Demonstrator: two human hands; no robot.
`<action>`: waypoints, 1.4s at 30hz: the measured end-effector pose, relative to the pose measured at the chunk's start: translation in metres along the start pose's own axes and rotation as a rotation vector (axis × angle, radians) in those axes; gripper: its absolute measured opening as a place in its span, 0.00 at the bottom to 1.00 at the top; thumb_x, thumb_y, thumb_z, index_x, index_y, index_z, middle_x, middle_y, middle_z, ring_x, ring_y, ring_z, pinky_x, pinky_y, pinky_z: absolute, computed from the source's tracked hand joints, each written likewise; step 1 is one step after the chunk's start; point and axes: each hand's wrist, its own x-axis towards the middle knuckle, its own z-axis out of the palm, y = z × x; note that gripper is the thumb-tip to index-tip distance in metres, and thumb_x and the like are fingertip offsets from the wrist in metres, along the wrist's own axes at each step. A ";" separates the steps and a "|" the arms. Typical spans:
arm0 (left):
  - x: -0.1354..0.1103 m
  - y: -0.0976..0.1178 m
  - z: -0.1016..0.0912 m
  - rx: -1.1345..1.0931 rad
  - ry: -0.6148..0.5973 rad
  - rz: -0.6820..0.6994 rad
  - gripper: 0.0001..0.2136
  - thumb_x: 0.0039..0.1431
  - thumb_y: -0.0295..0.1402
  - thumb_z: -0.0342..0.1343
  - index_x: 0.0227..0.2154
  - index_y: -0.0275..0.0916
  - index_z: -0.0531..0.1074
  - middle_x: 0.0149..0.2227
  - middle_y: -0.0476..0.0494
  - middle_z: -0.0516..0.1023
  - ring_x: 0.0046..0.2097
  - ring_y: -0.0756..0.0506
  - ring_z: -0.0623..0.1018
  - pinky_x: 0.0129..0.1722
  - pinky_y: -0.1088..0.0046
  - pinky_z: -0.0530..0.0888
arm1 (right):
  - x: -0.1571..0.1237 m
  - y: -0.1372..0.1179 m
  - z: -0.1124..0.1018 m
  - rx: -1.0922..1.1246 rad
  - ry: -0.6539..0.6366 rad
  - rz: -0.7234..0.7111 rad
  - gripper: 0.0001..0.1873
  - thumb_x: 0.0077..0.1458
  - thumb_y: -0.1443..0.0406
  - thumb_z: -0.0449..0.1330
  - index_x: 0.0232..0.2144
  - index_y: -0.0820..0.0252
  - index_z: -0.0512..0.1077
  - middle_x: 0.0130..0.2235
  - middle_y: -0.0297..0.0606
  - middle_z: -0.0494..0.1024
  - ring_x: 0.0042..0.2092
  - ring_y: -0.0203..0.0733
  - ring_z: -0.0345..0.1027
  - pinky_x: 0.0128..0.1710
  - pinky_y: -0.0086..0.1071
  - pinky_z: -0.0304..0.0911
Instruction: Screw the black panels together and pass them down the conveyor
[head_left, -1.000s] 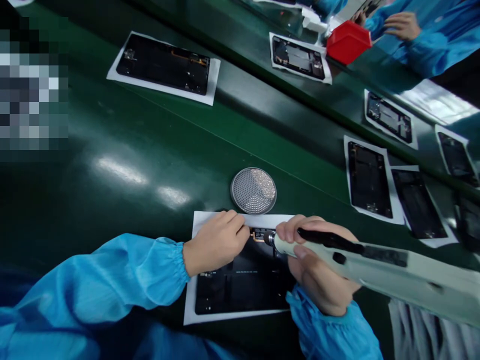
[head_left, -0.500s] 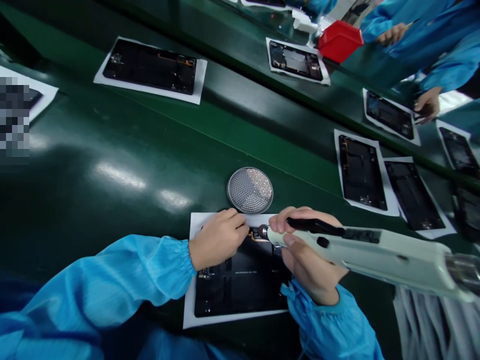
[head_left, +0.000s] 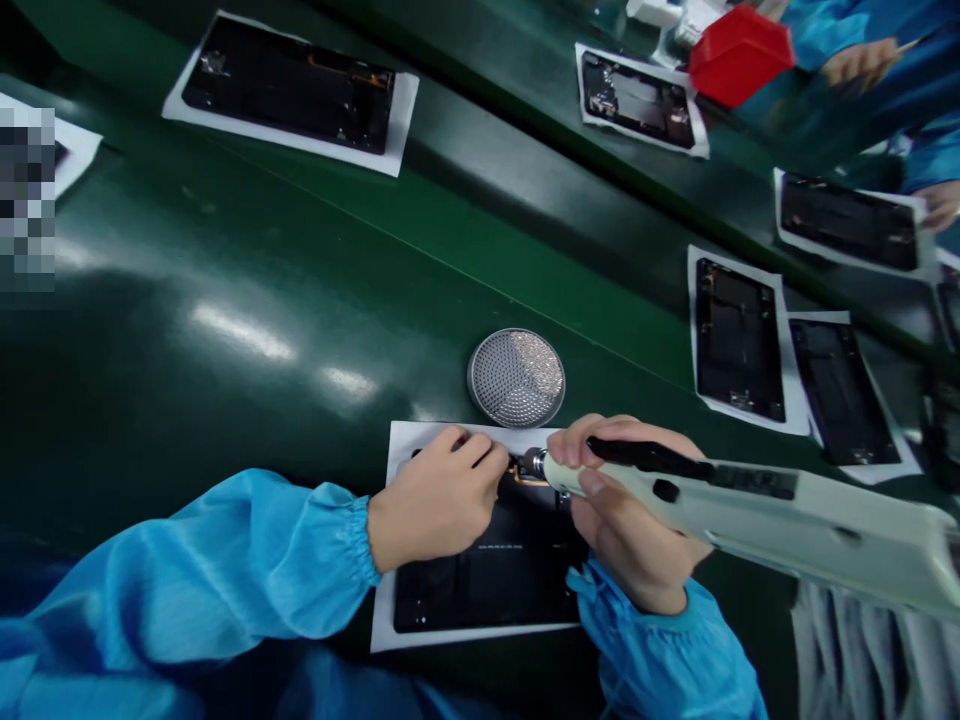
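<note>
In the head view a black tablet housing (head_left: pixel 487 595) lies on a white sheet (head_left: pixel 384 625) at the near edge of the bench. My right hand (head_left: pixel 637 530) is wrapped round a pale green electric screwdriver (head_left: pixel 750 515) with a black lever. Its tip points left and down at the housing's upper part, beside an orange flex cable (head_left: pixel 531 483). My left hand (head_left: pixel 442 495) rests over the housing's upper left, fingers curled together close to the screwdriver tip. What those fingertips pinch is hidden. Just beyond sits a round dimpled tray (head_left: pixel 495 385) with small shiny screws on its right side.
Another tablet housing (head_left: pixel 289 85) lies on a sheet at the far left. Several more lie at the right, including one (head_left: pixel 739 335) beyond the screwdriver. Across the bench are a red bin (head_left: pixel 739 55) and a co-worker's hand (head_left: pixel 862 65). Grey strips (head_left: pixel 847 650) hang at lower right.
The view has shifted slightly. My left hand has turned a little and its fingers are more bunched near the screwdriver tip. Across the bench, the co-worker's hands and one housing have moved.
</note>
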 end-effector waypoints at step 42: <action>-0.009 0.013 0.000 0.069 0.053 -0.021 0.16 0.69 0.32 0.49 0.50 0.24 0.74 0.49 0.28 0.75 0.50 0.32 0.74 0.49 0.53 0.69 | -0.005 0.003 -0.002 -0.086 0.009 -0.013 0.14 0.52 0.71 0.62 0.42 0.54 0.75 0.30 0.34 0.71 0.32 0.41 0.68 0.33 0.40 0.67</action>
